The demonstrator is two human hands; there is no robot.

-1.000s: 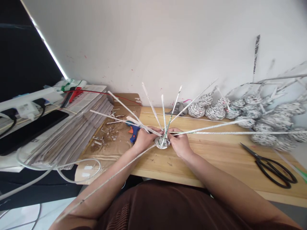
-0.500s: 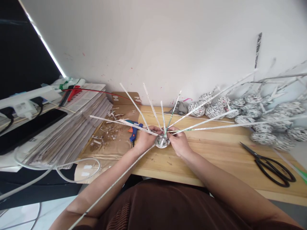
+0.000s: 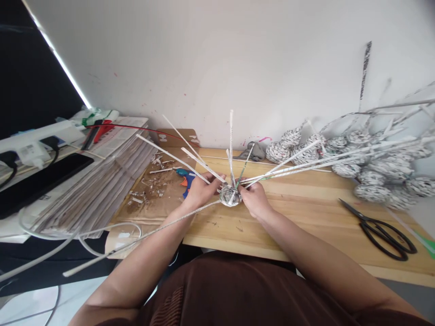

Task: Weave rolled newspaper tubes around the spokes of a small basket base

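A small round piece woven from rolled newspaper (image 3: pixel 230 196) sits between my hands above the wooden table. Several long paper tubes (image 3: pixel 231 136) fan out from it to the left, up and right, and one thin paper tube (image 3: pixel 163 230) trails toward me over my left forearm. My left hand (image 3: pixel 203 190) is closed at the left side of the piece, thumb and fingers pinching a paper tube near its base. Over on the right, my right hand (image 3: pixel 254 198) grips the woven piece by its edge; its fingertips are partly hidden behind the tubes.
Black-handled scissors (image 3: pixel 382 233) lie on the table (image 3: pixel 306 217) at right. Several woven newspaper balls (image 3: pixel 370 167) are heaped behind them. A blue glue gun (image 3: pixel 187 179) rests on cardboard with paper scraps. To the left are a newspaper stack (image 3: pixel 112 176), a black phone (image 3: pixel 50 179) and white cables.
My left hand has shifted slightly left, away from the centre of the woven piece. The upright tubes have changed angles, the right-hand ones lie closer together, and the trailing tube has swung left.
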